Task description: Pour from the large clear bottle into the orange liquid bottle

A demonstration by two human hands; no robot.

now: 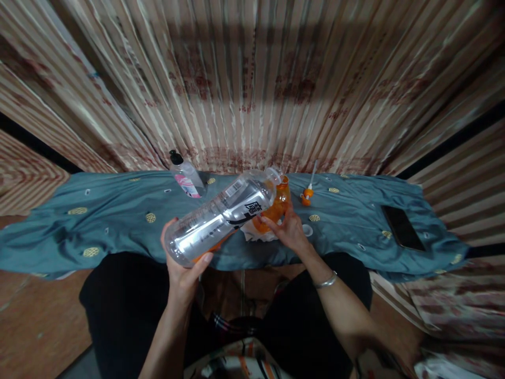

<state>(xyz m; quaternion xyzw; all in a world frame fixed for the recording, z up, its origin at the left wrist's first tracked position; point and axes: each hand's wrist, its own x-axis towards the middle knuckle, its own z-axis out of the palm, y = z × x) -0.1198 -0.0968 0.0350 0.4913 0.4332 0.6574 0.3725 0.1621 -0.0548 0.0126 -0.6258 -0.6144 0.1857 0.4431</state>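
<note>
Head view: what do the 2 hands hold?

"Left hand (182,275) holds the clear bottle (221,217), tilted, near its base; right hand (292,229) holds the orange bottle (281,197), just ahead of its wrist."

"And what could go wrong?"

"If there is liquid, which I cannot tell, a small wobble of the left hand could shift the neck (273,176) off the orange mouth (284,181) and wet the white tissue (252,233) beside the right hand."

Clear bottle (221,218) tilted, fingers (290,215) on orange bottle (281,197)
</note>
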